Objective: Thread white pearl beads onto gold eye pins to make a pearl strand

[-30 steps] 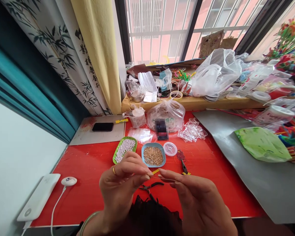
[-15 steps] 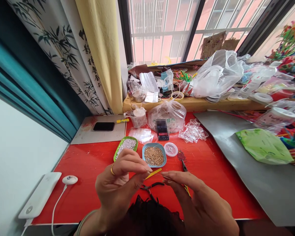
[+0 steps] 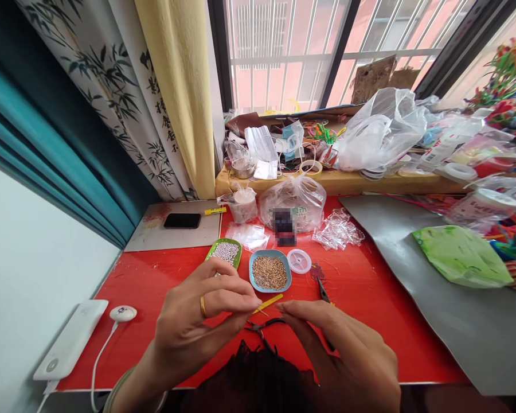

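My left hand [image 3: 206, 315], with a gold ring, is closed with thumb and fingertips pinched together. Facing it, my right hand [image 3: 344, 344] is closed in a similar pinch, a small gap away. Both appear to pinch a thin thread, too faint to follow between them now. Beyond the fingertips stands a blue tray [image 3: 270, 291] with gold beads [image 3: 269, 272]. A green tray [image 3: 239, 261] of silvery beads [image 3: 225, 252] is partly hidden behind my left hand. Beneath the hands lie a yellow stick-like tool [image 3: 270, 300] and black-handled pliers [image 3: 262, 330]. My right hand partly covers other pliers [image 3: 322, 288].
A clear spool [image 3: 298, 261] lies beside the blue tray on the red table [image 3: 155, 321]. Behind are plastic bags [image 3: 337, 229], a tied bag [image 3: 292, 198] and a blurred dark box [image 3: 284, 226]. A phone [image 3: 182, 221] lies left; a grey sheet [image 3: 413, 287] covers the right.
My left hand has shifted left and slightly down. My right hand has moved slightly left, its fingertips closer together. The thread visible between them earlier is hard to see now.
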